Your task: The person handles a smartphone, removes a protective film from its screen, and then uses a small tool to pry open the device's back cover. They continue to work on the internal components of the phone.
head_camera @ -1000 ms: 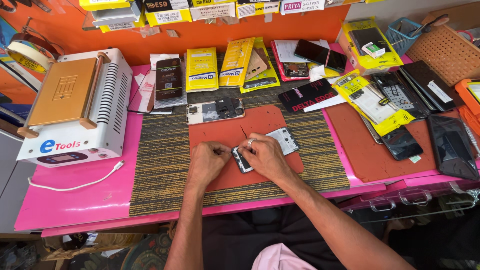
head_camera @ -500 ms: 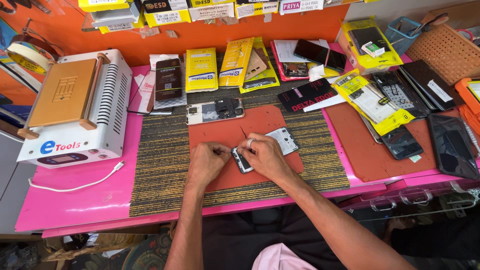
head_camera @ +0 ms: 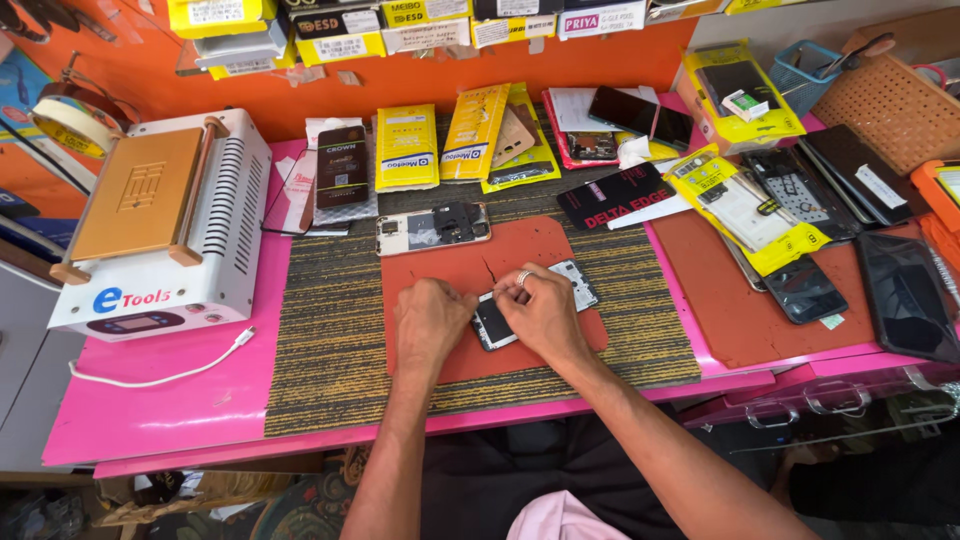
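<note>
Big white boxy heating machine [head_camera: 160, 225] sits far left on the pink bench. Centre, a flat red mat [head_camera: 470, 270] carries the opened phone [head_camera: 530, 305], long axis slanting up-right. Left hand [head_camera: 430, 320] curled beside it, right hand [head_camera: 545, 315] pinching its edge.

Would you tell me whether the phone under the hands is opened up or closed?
Opened: the phone lies flat on the red mat, internal parts exposed.
</note>
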